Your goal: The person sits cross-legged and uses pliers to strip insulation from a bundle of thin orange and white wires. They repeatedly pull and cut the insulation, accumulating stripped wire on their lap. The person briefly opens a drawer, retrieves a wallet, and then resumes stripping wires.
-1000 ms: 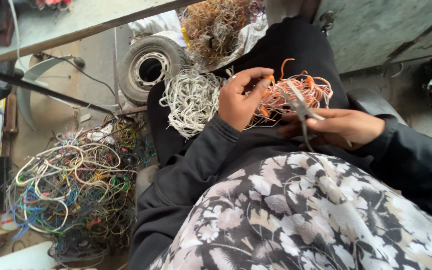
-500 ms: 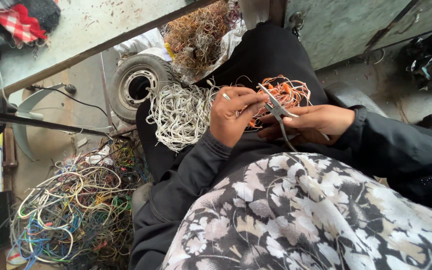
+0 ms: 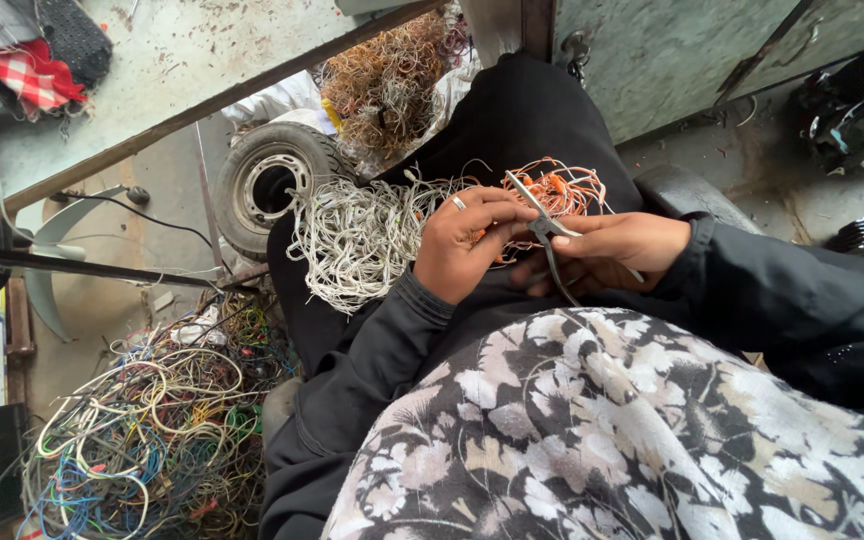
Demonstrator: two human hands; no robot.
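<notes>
I see orange wire bundle [image 3: 562, 190] on lap, upper centre of frame. Left hand [image 3: 467, 245] pinches its strands; right hand [image 3: 617, 248] clenched round scissors [image 3: 542, 228]. White wire tangle [image 3: 357, 235] just left; tyre [image 3: 272, 180] beyond.

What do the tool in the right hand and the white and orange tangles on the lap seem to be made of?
The slim pointed pliers in the right hand look like bare grey metal with dark handles, probably plastic-coated. The white tangle of thin wires and the orange tangle of thin wires look like matt plastic-sheathed wire; any metal core is too small to tell.
</notes>
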